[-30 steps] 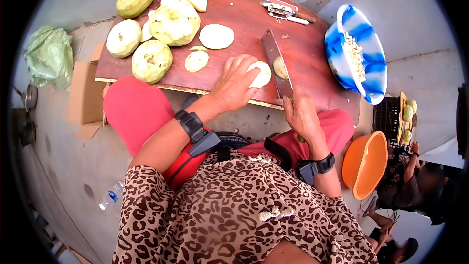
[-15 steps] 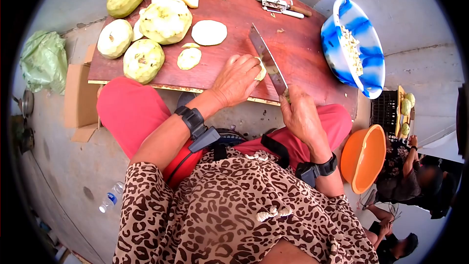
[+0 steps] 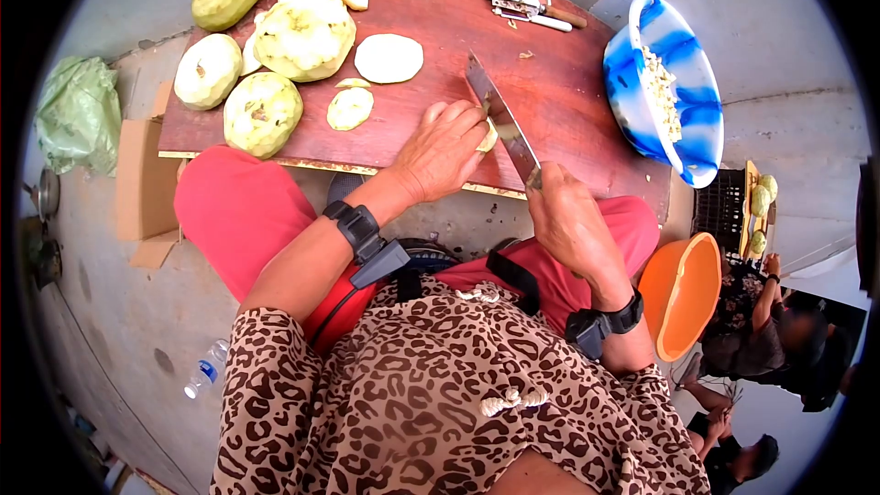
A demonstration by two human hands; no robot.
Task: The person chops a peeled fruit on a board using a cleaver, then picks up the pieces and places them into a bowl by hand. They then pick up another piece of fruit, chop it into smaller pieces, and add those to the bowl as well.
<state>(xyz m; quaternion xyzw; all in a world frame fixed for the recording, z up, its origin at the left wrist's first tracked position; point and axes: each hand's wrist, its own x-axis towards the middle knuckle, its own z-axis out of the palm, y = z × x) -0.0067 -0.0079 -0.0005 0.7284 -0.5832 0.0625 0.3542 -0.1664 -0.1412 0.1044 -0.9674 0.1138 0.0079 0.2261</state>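
My left hand point(image 3: 440, 151) holds a pale slice point(image 3: 488, 137) at the near edge of the red board point(image 3: 412, 18), its fingers curled over it. My right hand point(image 3: 570, 220) grips the handle of a broad knife point(image 3: 502, 119); the blade points up and left and stands right beside the slice. To the left lie a small round slice point(image 3: 350, 109), a larger flat slice point(image 3: 389, 59) and several peeled pale-green fruits point(image 3: 304, 38). The knife handle is mostly hidden in my right hand.
A blue-white basin point(image 3: 683, 64) with chopped pieces stands right of the board. Peelers point(image 3: 532, 7) lie at its far side. An orange basin point(image 3: 680, 298), a black crate point(image 3: 718, 206) and people point(image 3: 761, 330) are at the right. A cardboard box point(image 3: 147, 179) sits left.
The view has shifted a little, so the fruits appear slightly further left. The knife blade has moved slightly left against the slice, and my right wrist has shifted a little.
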